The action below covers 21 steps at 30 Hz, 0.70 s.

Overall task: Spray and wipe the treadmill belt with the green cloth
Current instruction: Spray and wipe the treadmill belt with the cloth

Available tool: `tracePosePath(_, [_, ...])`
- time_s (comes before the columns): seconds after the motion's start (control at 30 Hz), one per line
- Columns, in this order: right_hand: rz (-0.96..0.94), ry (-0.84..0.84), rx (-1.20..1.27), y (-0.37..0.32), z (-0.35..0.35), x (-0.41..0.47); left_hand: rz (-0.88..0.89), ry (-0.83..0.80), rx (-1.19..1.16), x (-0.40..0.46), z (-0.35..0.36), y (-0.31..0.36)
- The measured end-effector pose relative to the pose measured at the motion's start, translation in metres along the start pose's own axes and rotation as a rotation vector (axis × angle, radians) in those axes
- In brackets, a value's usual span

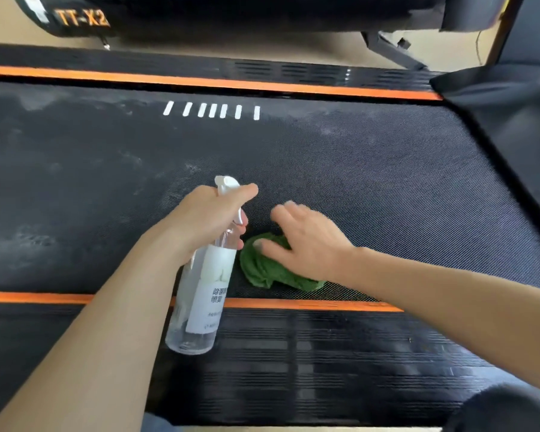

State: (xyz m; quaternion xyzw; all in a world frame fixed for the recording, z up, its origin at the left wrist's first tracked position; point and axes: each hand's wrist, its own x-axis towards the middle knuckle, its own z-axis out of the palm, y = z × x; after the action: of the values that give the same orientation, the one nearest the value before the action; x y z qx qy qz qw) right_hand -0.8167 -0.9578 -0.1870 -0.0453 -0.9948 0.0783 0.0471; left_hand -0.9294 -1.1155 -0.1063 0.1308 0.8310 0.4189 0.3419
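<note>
Gripping the neck of a clear spray bottle (200,294), the left hand (208,218) curls round it, thumb over the white nozzle. The right hand (306,241) lies flat, fingers spread, pressing the green cloth (262,269) onto the treadmill belt (371,182) near its orange edge stripe (309,304).

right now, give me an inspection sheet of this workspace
surface: treadmill belt black, pale dusty smears toward the left, white dashes near the far edge
job's things: spray bottle clear, white label; green cloth bunched on the belt near the near orange stripe
clutter: nothing seen
hands: left hand grips the bottle's neck; right hand rests on the cloth, fingers spread
cables: thin wire at top right
surroundings: second machine marked TT-X2 beyond, tan floor
</note>
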Motion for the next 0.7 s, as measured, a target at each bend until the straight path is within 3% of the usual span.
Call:
tracePosePath(0.07, [-0.064, 0.029, -0.1, 0.012, -0.006, -0.015, 0.0, 0.003, -0.004, -0.005, -0.005, -0.004])
tracePosePath(0.2, [-0.273, -0.127, -0.114, 0.017, -0.001, -0.038, -0.011, 0.013, -0.007, -0.012, -0.017, -0.011])
tracePosePath(0.37, [-0.547, -0.021, -0.184, -0.013, 0.015, -0.001, -0.02, 0.053, -0.001, -0.017, -0.037, -0.024])
tracePosePath(0.57, [-0.5, 0.161, 0.014, -0.081, 0.048, 0.066, -0.043, 0.143, 0.015, -0.017, -0.053, -0.034])
tracePosePath(0.7, [-0.395, 0.081, 0.159, -0.086, 0.044, 0.059, -0.039, 0.152, 0.008, -0.018, -0.053, -0.034])
